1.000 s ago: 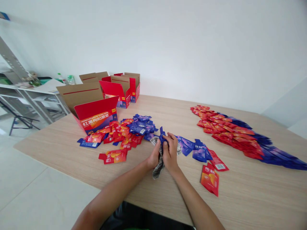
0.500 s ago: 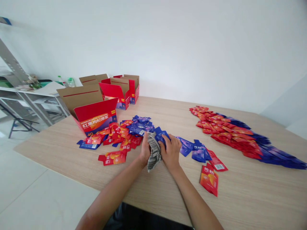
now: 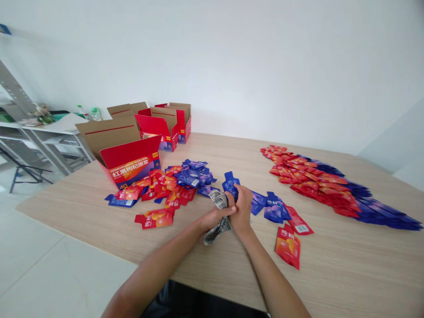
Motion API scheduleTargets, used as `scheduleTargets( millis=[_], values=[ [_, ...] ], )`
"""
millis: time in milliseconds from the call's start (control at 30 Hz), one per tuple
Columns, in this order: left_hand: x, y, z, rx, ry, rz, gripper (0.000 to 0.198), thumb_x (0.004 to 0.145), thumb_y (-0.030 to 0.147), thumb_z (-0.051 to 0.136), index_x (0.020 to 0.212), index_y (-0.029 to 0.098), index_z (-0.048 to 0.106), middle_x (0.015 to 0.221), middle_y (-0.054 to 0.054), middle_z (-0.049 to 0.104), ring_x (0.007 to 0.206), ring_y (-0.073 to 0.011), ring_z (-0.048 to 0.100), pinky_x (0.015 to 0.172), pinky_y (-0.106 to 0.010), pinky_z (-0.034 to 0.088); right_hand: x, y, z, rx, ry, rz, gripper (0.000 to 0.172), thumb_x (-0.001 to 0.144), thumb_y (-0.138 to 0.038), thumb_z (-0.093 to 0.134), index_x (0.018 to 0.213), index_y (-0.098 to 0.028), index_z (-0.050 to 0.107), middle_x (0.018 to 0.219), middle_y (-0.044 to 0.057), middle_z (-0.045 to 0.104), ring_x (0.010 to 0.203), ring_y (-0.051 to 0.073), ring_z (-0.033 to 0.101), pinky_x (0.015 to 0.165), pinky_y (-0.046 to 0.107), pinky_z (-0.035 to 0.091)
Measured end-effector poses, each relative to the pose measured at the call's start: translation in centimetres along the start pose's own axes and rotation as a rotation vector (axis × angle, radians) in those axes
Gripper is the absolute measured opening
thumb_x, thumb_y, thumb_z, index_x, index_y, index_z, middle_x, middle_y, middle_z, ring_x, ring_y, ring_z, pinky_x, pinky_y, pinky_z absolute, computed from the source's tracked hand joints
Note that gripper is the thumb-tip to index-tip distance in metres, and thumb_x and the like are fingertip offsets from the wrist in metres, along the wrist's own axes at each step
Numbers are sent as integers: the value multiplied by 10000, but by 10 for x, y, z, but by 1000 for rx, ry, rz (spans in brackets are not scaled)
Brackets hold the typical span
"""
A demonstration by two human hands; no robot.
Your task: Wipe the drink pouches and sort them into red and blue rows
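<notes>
l hand [image 3: 214, 218] is closed round a striped cloth [image 3: 219, 198], its thumb up against the r hand [image 3: 242, 204]; r hand is clamped on a blue pouch [image 3: 231, 181], tab end pointing away, cloth bunched just beside it. both hands together, approx. mid-desk [image 3: 334, 269]. to the r, a red pouch [image 3: 288, 247] lies flat; a bit beyond, another red one w/ barcode [image 3: 300, 221] touches some loose blue pouches [image 3: 274, 210]. to the l, a lone red pouch on its side [image 3: 155, 218], then a mixed red/blue heap [image 3: 179, 181]. far r: overlapping red rows [image 3: 319, 183] w/ blue rows [image 3: 387, 214] alongside. behind the heap, an open red box [image 3: 132, 165], more open boxes [image 3: 162, 126] past it, nr the wall [image 3: 251, 66].
</notes>
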State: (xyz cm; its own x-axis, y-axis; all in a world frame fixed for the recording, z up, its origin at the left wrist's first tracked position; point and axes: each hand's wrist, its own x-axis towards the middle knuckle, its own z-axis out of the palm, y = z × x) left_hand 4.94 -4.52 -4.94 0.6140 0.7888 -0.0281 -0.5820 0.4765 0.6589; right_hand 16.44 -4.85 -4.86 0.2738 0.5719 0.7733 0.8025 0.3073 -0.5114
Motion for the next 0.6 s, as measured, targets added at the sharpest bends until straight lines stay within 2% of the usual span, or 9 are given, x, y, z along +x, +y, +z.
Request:
scheduleTargets(
  millis=[100, 233, 333, 467, 533, 600],
  values=[
    [-4, 6, 1, 227, -14, 19, 552, 640, 112, 850, 1151, 275, 717, 1096, -49, 763, 1178, -317, 655, 1114, -464, 411, 1, 5, 2, 64, -5, 22, 365, 1013, -438, 450, 1250, -201, 596, 1149, 131, 600, 1108, 274, 550, 986, 514, 458],
    [1, 12, 1, 340, 17, 104, 474, 637, 231, 882, 1089, 253, 740, 1092, -72, 759, 1215, -330, 628, 1138, -479, 381, 6, 9, 2, 209, -31, 103, 383, 1019, -422, 402, 1194, -200, 661, 1148, 118, 662, 1103, 247, 598, 1006, 487, 465],
    [10, 12, -3, 386, 107, 148, 476, 596, 328, 917, 1029, 231, 746, 1095, -76, 758, 1175, -333, 643, 1131, -502, 396, 9, 11, 4, 359, -31, 237, 405, 993, -467, 439, 1149, -192, 691, 1158, 114, 698, 1126, 243, 616, 1025, 462, 462],
    [18, 21, -12, 309, 252, 187, 522, 668, 393, 885, 1118, 192, 713, 1117, -110, 752, 1109, -328, 680, 1071, -526, 461, 12, 19, 7, 559, -9, 424, 475, 949, -550, 498, 1192, -174, 657, 1159, 127, 711, 1063, 241, 661, 965, 428, 499],
    [22, 32, -19, 231, 334, 191, 509, 711, 364, 867, 1150, 174, 694, 1119, -121, 752, 1088, -329, 696, 1034, -515, 500, 14, 28, 6, 469, -1, 420, 481, 938, -557, 492, 1168, -169, 658, 1120, 132, 714, 1021, 247, 667, 947, 435, 505],
    [27, 47, -29, 122, 419, 217, 500, 746, 345, 849, 1183, 179, 674, 1130, -114, 753, 1099, -320, 700, 1024, -494, 520, 18, 40, 1, 251, -40, 349, 453, 945, -511, 452, 1124, -157, 672, 1104, 148, 707, 1048, 264, 646, 976, 460, 486]
  ],
)
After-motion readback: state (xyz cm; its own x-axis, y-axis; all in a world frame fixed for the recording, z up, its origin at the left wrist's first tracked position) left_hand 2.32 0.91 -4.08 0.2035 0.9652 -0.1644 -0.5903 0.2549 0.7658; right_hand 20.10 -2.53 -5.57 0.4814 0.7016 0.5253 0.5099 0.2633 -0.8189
